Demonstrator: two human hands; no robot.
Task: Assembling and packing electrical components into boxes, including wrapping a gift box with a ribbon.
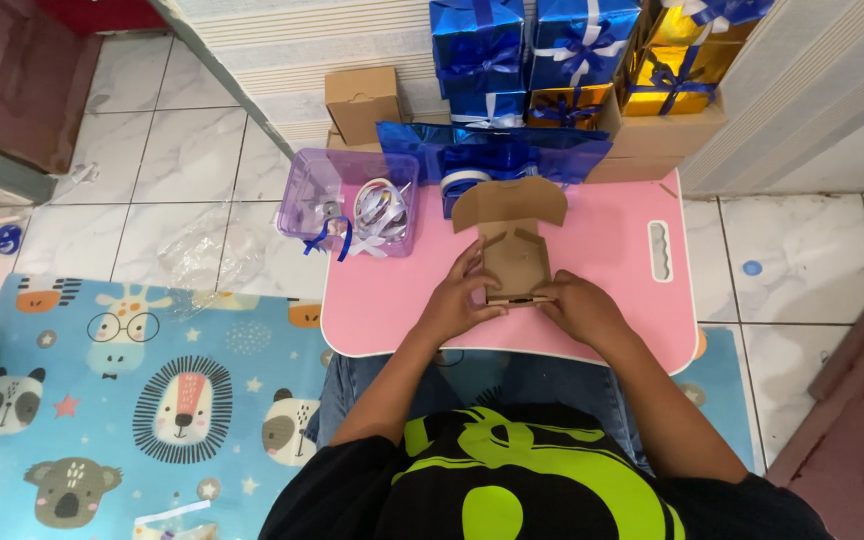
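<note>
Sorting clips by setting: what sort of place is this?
Probably a home floor used for gift packing: a low pink table, an animal-print play mat on white floor tiles, and stacked blue and gold gift boxes.

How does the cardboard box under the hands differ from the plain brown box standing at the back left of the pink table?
The cardboard box in the hands lies flat and unfolded, lid flap open, on the pink table; the closed brown box stands assembled and shut. The left hand and right hand touch the first; nothing touches the second. Both are plain brown cardboard.
</note>
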